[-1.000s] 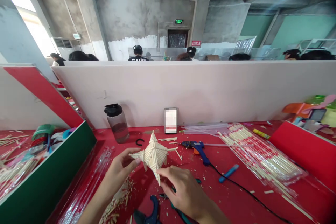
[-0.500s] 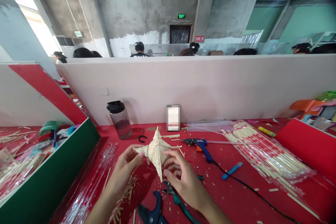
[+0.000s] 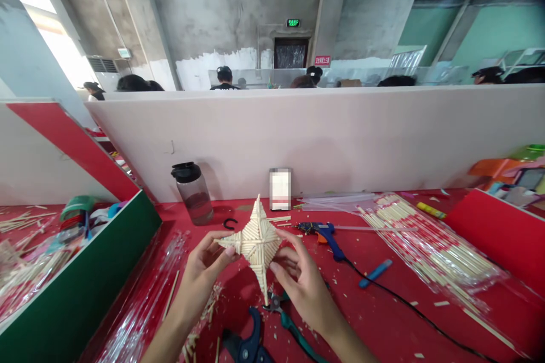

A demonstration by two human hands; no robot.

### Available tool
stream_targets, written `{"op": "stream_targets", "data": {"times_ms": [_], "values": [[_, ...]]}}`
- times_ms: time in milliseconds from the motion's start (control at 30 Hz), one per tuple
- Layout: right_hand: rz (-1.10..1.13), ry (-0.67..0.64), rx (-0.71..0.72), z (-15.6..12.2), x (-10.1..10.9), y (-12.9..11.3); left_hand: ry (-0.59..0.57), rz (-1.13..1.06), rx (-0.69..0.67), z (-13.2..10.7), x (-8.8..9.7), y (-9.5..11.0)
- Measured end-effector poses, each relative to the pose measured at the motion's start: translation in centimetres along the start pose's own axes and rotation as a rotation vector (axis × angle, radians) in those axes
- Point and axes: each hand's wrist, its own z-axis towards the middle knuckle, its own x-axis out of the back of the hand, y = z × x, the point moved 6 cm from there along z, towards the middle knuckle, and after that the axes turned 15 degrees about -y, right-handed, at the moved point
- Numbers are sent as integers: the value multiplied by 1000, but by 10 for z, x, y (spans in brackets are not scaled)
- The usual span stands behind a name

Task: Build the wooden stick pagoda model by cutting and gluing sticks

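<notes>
Red tabletop (image 3: 392,332): long white panel (image 3: 340,142) closes the back edge, dark green upright board (image 3: 85,283) the left, bright red board (image 3: 498,232) the right. Open room right of the right hand, as far as the blue stick-shaped tool (image 3: 375,273); tighter near the star's bottom tip, with green-handled pliers (image 3: 298,336) and dark blue cutters (image 3: 249,347) close by. Pale star-shaped piece of thin wooden sticks (image 3: 259,241) held above the table, front-middle, between both hands. Left hand (image 3: 206,258) pinches its left point, thumb in front; right hand (image 3: 304,278) grasps the right side, fingers curled, partly covering it. Sticks in tight parallel rows, ridges meeting mid-face; top point up, bottom one long, narrow, slightly tilted.
</notes>
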Motion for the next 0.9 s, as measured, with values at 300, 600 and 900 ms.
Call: {"op": "stream_targets", "data": {"times_ms": [300, 600, 900], "values": [[23, 40, 4, 0, 4, 4, 14, 30, -7, 0, -1, 1], [-20, 53, -1, 3, 14, -1, 14, 31, -6, 1, -1, 1], [-92, 113, -2, 6, 37, 0, 57, -28, 6, 2, 2, -5]]}}
